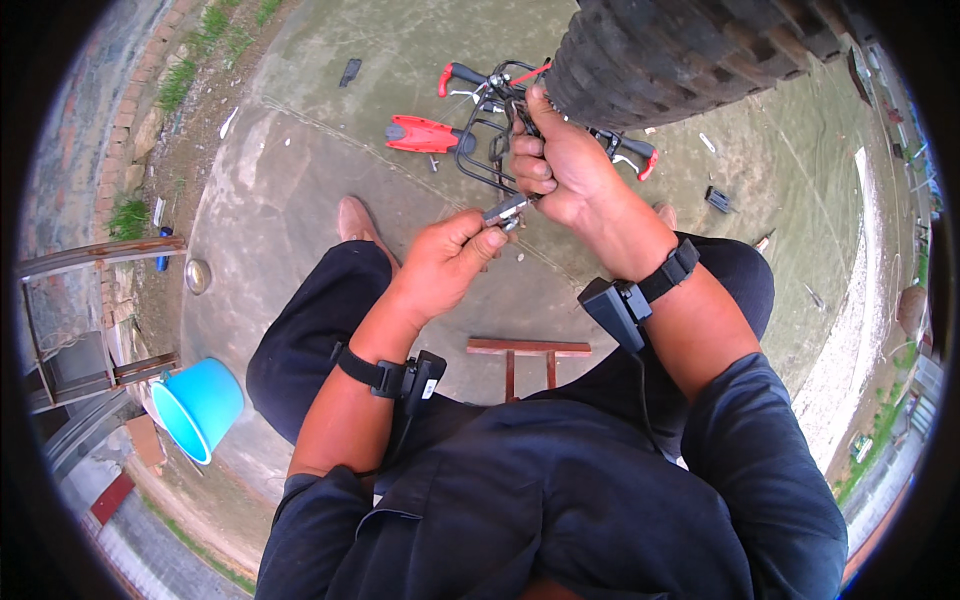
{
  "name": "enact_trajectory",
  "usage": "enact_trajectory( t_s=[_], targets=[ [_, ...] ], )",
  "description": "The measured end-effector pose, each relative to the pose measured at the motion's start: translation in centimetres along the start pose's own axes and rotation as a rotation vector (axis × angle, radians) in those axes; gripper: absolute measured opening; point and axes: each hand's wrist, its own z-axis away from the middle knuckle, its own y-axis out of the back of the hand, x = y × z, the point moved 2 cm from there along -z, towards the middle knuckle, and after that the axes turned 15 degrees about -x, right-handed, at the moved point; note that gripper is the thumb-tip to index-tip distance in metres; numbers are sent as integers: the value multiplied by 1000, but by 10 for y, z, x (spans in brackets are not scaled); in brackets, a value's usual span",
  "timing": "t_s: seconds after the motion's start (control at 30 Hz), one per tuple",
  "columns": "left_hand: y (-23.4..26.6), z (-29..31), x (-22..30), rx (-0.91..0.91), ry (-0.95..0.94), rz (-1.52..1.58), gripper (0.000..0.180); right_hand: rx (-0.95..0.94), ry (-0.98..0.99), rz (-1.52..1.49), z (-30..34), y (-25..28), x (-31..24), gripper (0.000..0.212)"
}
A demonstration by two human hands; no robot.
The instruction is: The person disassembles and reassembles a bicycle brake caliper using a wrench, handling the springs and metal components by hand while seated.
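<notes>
My left hand [450, 258] is closed, pinching a small dark block with a silvery metal end [506, 210] between thumb and fingers; its exact kind is unclear. Just beyond, my right hand [570, 168] has its fingers curled and thumb pointing up, against dark bicycle parts. What it grips is mostly hidden. Close above it looms a knobbly black tyre [680, 60]. Under and past the hands are a black wire rack [478, 162], a red-and-black fender [420, 134], and handlebar grips with red ends, one on the left [466, 73], another on the right [636, 148].
Between my legs stands a reddish-brown stool frame [530, 348]. A bright blue bucket [200, 408] sits at left, near a round shiny object [198, 276] and metal framing [100, 258]. A black pedal [718, 199] lies right, another dark piece [350, 72] far left.
</notes>
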Motion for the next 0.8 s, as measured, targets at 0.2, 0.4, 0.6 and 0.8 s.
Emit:
enact_trajectory(
  t_s=[0.2, 0.4, 0.6, 0.8],
  targets=[
    [4, -6, -14, -91, -24, -138, 25, -23, -51, 23, -1, 8, 3, 34],
    [3, -7, -13, -174, 24, 140, 24, -96, -146, -23, -1, 8, 1, 35],
    [3, -9, -21, -169, 101, -70, 24, -127, -169, -21, 0, 10, -5, 36],
    [-11, 10, -9, -142, 324, 241, 27, 60, 5, 336, -2, 7, 4, 41]
  ],
)
